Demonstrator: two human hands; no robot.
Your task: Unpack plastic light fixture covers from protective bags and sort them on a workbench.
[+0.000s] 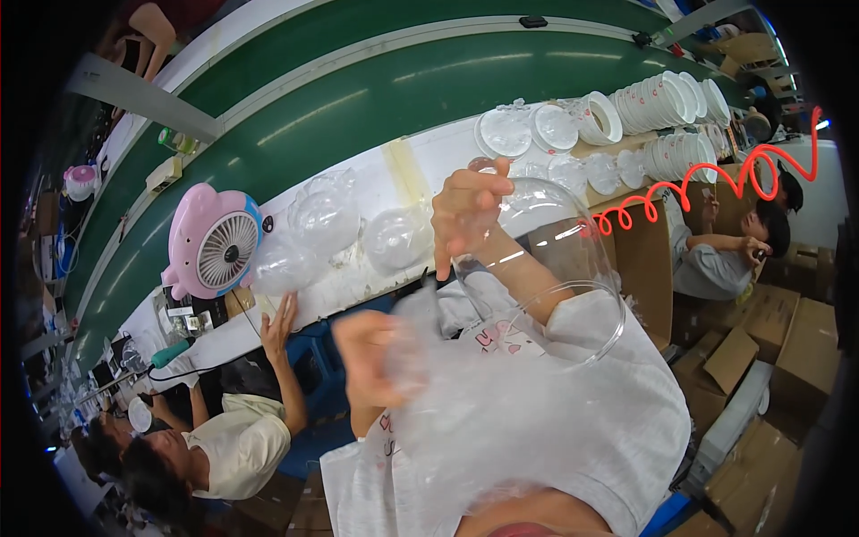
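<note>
Clear plastic dome (546,259) in right hand (465,215); left hand (362,353) grips one bag (465,403).

The dome (546,259) in the right hand (465,219) is clear, hard plastic, smooth and shiny, with bright streaks of light on it. The bag (456,403) by the left hand (367,358) is thin, soft, see-through plastic, crinkly and a bit cloudy. The little fan (215,243) is smooth pink plastic, the belt (358,107) is green and glossy, the boxes (787,340) are dull brown cardboard, and the coiled hose (716,183) is shiny red plastic.
</note>
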